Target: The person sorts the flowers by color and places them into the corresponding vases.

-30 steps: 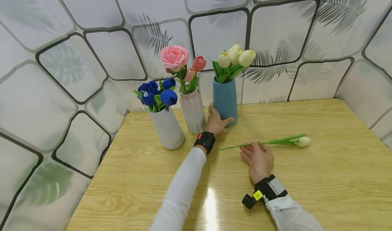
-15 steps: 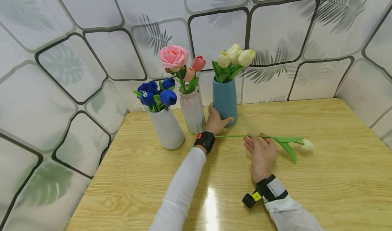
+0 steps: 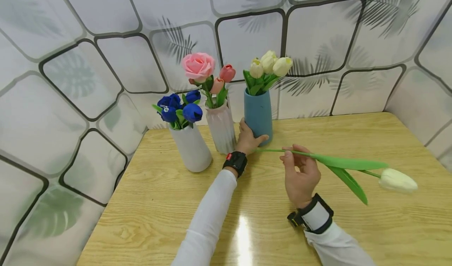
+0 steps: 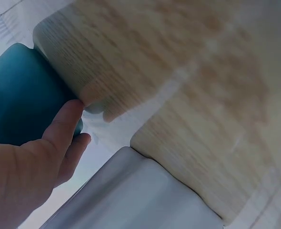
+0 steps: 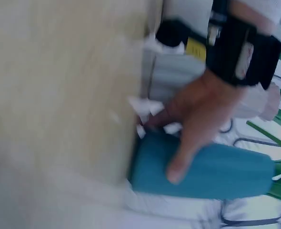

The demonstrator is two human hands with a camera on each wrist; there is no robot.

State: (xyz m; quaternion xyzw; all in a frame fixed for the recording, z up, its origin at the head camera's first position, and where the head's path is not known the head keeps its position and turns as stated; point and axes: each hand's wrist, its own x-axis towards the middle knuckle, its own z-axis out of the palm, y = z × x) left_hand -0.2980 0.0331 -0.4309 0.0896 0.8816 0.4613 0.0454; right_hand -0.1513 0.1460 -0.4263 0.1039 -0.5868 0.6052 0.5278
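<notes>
My left hand grips the lower part of a blue vase, thumb across its front and fingers at its left side. Several cream tulips stand upright in that vase. The right wrist view shows the same left hand around the blue vase. To the right, my right hand pinches the stem of a single white tulip between thumb and fingers. This tulip lies roughly level above the table, bloom to the right, its stem end near my left hand. Its long leaves spread beside the bloom.
Left of the blue vase stands a ribbed pinkish-white vase with a pink rose and pink tulips. A plain white vase with blue flowers is farther left. A patterned wall covering rises behind the wooden table.
My right hand has lifted the white tulip off the table and toward the camera, so its bloom appears larger and farther right. The left hand stays on the blue vase.
</notes>
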